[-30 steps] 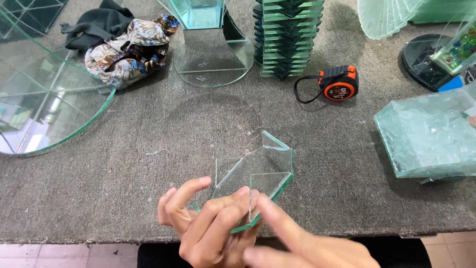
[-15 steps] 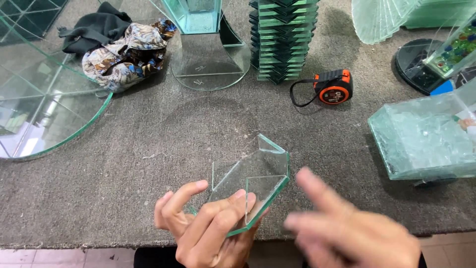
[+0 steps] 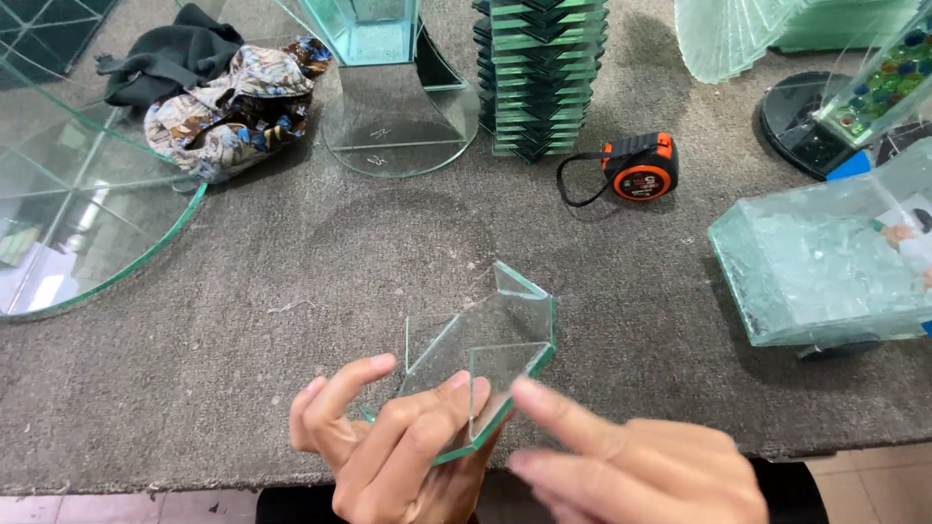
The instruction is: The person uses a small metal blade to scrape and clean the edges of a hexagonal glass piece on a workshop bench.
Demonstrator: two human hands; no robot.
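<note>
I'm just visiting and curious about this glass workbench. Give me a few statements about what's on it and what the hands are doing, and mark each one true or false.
1. The left hand holds small clear glass pieces. True.
2. The right hand grips the tape measure. False: the tape measure lies alone on the grey table, far from that hand.
3. A stack of glass squares stands behind the tape measure. True.
4. The crumpled patterned cloth lies at the right edge. False: it lies at the far left.
</note>
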